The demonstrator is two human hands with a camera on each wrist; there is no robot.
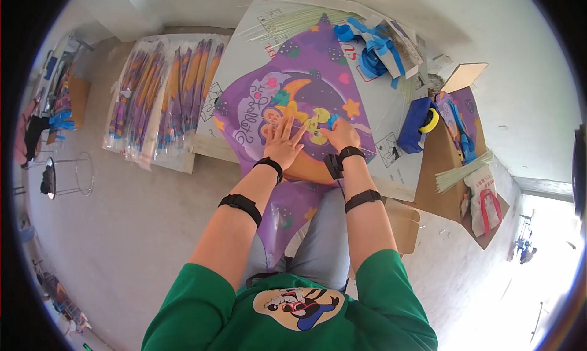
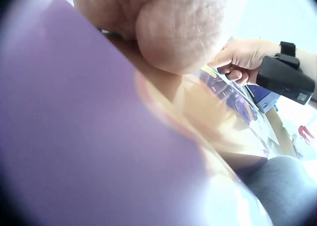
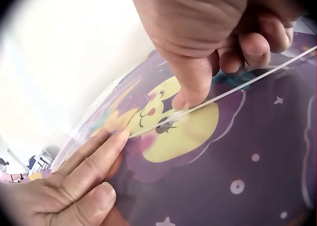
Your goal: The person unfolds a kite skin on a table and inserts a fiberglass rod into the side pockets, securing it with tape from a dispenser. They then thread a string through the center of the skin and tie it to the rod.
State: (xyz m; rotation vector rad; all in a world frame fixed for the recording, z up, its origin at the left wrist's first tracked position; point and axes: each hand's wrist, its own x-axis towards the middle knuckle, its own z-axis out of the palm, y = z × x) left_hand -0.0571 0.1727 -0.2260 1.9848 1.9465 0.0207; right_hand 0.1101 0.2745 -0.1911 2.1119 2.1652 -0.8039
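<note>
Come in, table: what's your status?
Left hand spread on purple sheet. Right hand, thumb on white rod. Blue dispenser clear of both.

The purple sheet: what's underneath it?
A white board shows on both sides of the purple sheet; its near end hangs before the person's legs. Whatever else lies beneath is covered.

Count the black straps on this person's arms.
4: the left wrist strap, the left forearm strap, the right wrist strap and the right forearm strap. The sleeves could hide more.

Glossy, smooth purple plastic sheet (image 1: 244, 97).
</note>
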